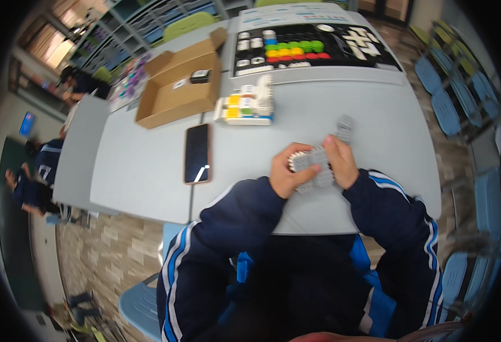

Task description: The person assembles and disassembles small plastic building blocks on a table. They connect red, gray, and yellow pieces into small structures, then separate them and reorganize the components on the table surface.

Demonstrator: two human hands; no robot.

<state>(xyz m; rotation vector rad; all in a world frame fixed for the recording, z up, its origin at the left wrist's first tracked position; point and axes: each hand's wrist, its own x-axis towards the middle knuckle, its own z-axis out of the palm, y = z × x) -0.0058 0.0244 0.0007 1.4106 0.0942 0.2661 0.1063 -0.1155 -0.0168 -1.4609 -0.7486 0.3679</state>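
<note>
Near the front of the table, my left hand [284, 172] is wrapped round a small grey block assembly [319, 166] with a white toothed edge, its thumb lying across the top. From the other side my right hand [343, 161] closes on the same piece, fingers bent. Just beyond the right hand's fingers shows a grey knobbly strip [345, 126]; whether it is joined to the assembly or lies on the table I cannot tell. Farther off to the left stands a white, yellow and blue block model [247, 105].
A dark-screened phone [198, 153] lies left of my hands. Behind it sits an open cardboard box [176, 105] with a small black box [200, 76] inside. At the back, a black tray [341, 60] holds coloured parts. Blue chairs [447, 111] stand at the right; people are at the far left.
</note>
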